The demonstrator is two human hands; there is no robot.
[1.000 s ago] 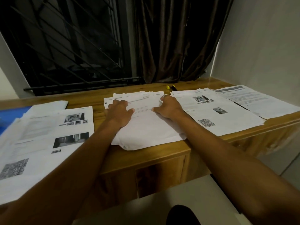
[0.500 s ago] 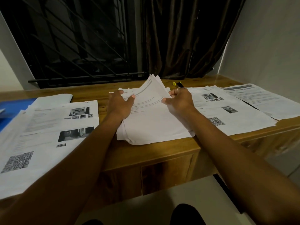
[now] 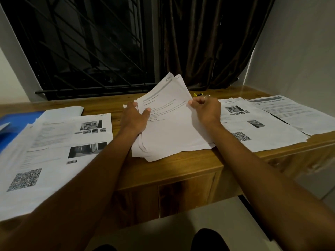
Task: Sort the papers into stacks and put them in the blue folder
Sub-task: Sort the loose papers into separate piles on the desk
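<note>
I see blue folder (image 3: 14,122) at frame's left edge, left stack (image 3: 54,151) overlapping it. My left grip (image 3: 135,120) and right grip (image 3: 206,111) pinch centre stack (image 3: 172,134) mid-frame on table (image 3: 181,165); top sheets raised higher than half a second ago.

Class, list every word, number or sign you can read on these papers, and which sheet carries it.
"SCRIPTION", the end of a heading beside the left hand, on the middle stack; likely, not certain.
Its other lines: blurred.
Left stack: QR code, photos; text too small.
Right stack: QR code; text blurred.
Far-right sheet: heading blurred.
</note>
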